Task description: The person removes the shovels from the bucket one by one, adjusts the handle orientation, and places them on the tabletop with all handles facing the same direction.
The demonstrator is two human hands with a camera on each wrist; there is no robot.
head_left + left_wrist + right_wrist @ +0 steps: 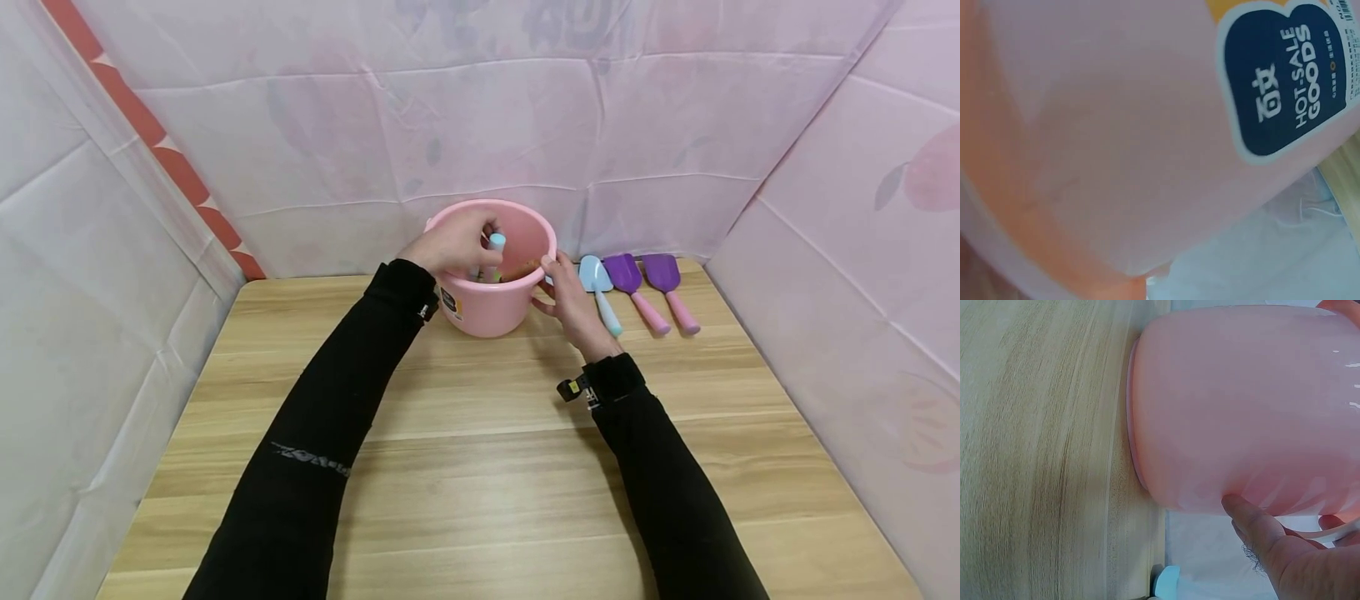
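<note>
A pink bucket (487,304) stands at the far middle of the wooden table (480,467). My left hand (480,242) reaches over its rim and grips a tool with a light-blue handle end (497,242) that stands inside. An orange-brown piece (522,269) also lies in the bucket. My right hand (551,279) holds the bucket's right side at the rim. In the right wrist view its thumb (1241,512) presses on the pink wall (1241,406). The left wrist view is filled by the bucket wall and its dark-blue label (1279,81).
Three toy shovels lie in a row right of the bucket: a light-blue one (597,275) and two purple ones (625,273) (663,272) with pink handles. Pink sheeting (525,125) closes off the back and both sides.
</note>
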